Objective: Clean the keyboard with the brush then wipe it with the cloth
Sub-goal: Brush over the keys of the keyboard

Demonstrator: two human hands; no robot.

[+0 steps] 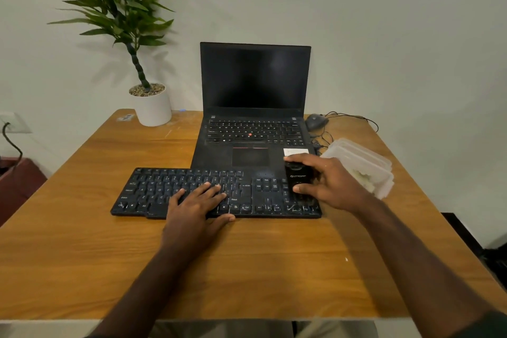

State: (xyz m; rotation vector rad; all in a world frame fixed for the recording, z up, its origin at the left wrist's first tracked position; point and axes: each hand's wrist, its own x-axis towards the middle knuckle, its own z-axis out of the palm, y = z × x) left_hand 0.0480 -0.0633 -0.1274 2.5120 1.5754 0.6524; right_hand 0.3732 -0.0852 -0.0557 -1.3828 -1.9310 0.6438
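Observation:
A black keyboard (153, 192) lies across the middle of the wooden table (82, 250). My left hand (196, 208) rests flat on its middle keys, fingers spread, thumb over the front edge. My right hand (326, 182) grips a black brush (297, 177) with white lettering on its body, held upright over the number pad at the keyboard's right end. The bristles blend into the dark keys below. No cloth shows clearly; something pale lies inside the plastic container.
An open black laptop (253, 107) stands just behind the keyboard. A clear plastic container (362, 164) sits to the right of my right hand. A wired mouse (315, 121) and cables lie at the back right, a potted plant (152, 107) at the back left.

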